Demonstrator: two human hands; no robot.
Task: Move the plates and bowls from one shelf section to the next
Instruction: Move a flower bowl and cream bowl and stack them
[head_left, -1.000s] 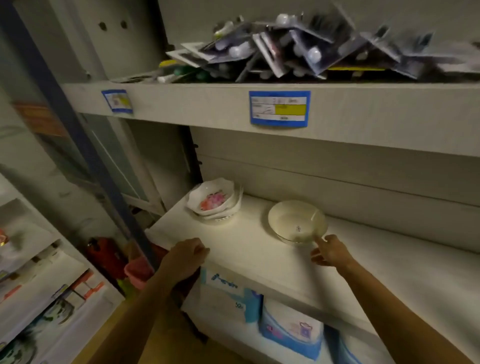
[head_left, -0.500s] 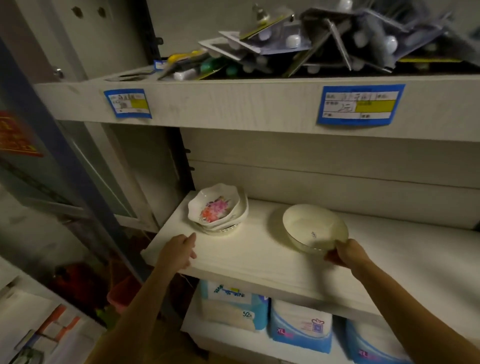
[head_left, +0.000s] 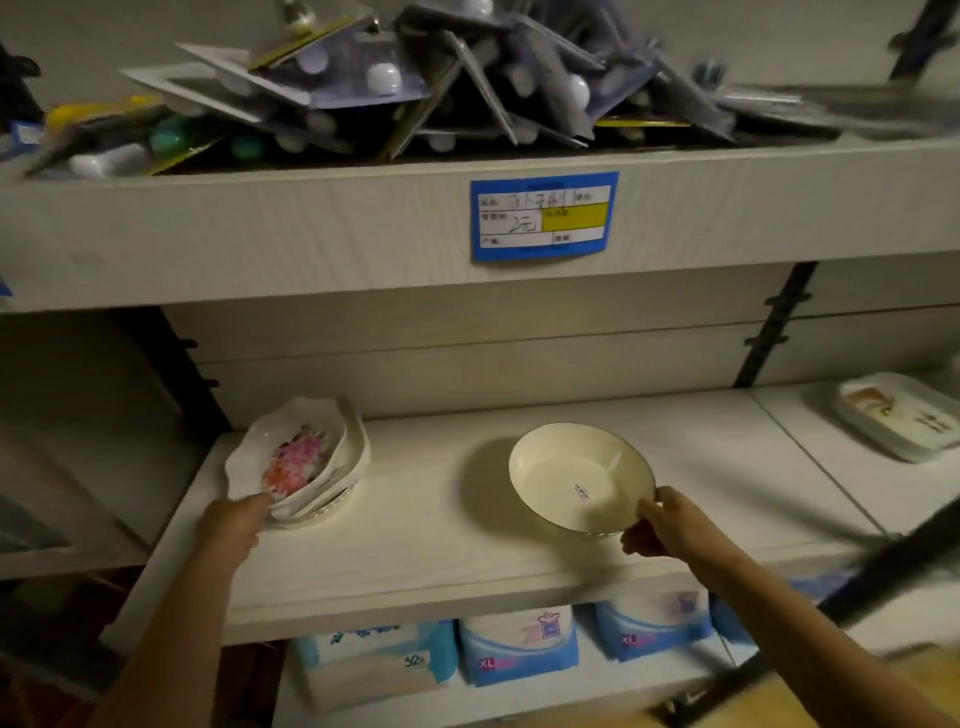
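Note:
A plain cream bowl (head_left: 579, 475) with a thin dark rim is tilted up off the white shelf (head_left: 415, 551), and my right hand (head_left: 660, 527) grips its near right edge. At the shelf's left end sits a small stack of scalloped white dishes (head_left: 298, 460), the top one painted with pink flowers. My left hand (head_left: 234, 525) reaches to the stack's near edge, its fingertips touching the rim. A rectangular white plate (head_left: 904, 415) with a picture lies on the adjoining shelf section at the right.
The shelf above (head_left: 311, 228) overhangs, piled with blister-packed goods and bearing a blue price label (head_left: 543, 215). Blue and white packs (head_left: 519, 644) fill the shelf below. A dark upright bracket (head_left: 774, 332) divides the two sections. A dark bar (head_left: 857, 587) crosses the lower right.
My right hand has closed on the cream bowl's rim and tipped it up. My left hand moved forward from the shelf's front edge to the flowered stack. The view swung right.

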